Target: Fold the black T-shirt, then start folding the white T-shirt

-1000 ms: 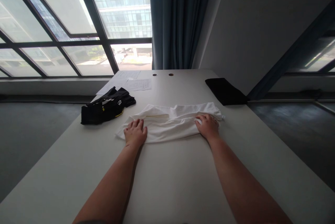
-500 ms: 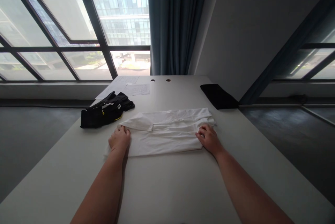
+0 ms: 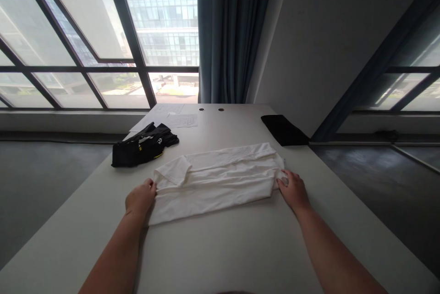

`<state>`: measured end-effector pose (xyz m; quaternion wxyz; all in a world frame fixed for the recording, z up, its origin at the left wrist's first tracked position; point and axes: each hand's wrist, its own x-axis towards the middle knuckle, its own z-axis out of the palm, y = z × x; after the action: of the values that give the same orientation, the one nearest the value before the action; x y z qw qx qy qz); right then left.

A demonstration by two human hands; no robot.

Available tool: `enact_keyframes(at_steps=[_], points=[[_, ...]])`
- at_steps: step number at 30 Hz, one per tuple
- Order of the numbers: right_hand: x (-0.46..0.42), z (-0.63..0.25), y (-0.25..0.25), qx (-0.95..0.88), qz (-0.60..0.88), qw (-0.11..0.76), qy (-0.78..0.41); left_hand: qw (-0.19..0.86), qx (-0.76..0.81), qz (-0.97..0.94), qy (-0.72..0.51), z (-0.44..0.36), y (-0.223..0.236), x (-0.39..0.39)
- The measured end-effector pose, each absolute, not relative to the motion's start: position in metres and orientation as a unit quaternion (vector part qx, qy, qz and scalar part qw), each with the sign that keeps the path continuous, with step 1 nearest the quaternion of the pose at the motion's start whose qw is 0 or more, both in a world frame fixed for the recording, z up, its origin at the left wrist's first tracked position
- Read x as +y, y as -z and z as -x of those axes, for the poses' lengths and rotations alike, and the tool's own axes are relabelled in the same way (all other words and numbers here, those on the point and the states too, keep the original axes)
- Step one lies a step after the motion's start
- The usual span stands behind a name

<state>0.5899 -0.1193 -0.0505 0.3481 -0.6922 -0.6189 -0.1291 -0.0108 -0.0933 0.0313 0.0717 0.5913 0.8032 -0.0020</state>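
A white garment lies folded into a long band across the middle of the pale table. My left hand is closed on its left end, fingers pinching the cloth near a folded sleeve. At the right end my right hand grips the edge of the cloth with curled fingers. Both forearms reach in from the bottom of the view.
A black garment with yellow marks lies bunched at the left of the table. A folded black cloth sits at the right edge. Papers lie at the far end near two cable holes. Windows and a blue curtain stand behind.
The white garment has been drawn toward me and spread wider. My hands moved apart to its two ends, from lying flat on it to gripping its edges. The view tilted slightly.
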Motion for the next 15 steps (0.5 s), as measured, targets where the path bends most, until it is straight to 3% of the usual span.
enact_keyframes(at_steps=[10, 15], points=[[-0.143, -0.617, 0.042, -0.541, 0.697, 0.461, 0.092, -0.013, 0.844, -0.529, -0.083, 0.031, -0.033, -0.126], [-0.171, -0.629, 0.037, -0.569, 0.676, 0.459, 0.093, -0.077, 0.82, -0.551, -0.133, 0.04, -0.028, -0.135]])
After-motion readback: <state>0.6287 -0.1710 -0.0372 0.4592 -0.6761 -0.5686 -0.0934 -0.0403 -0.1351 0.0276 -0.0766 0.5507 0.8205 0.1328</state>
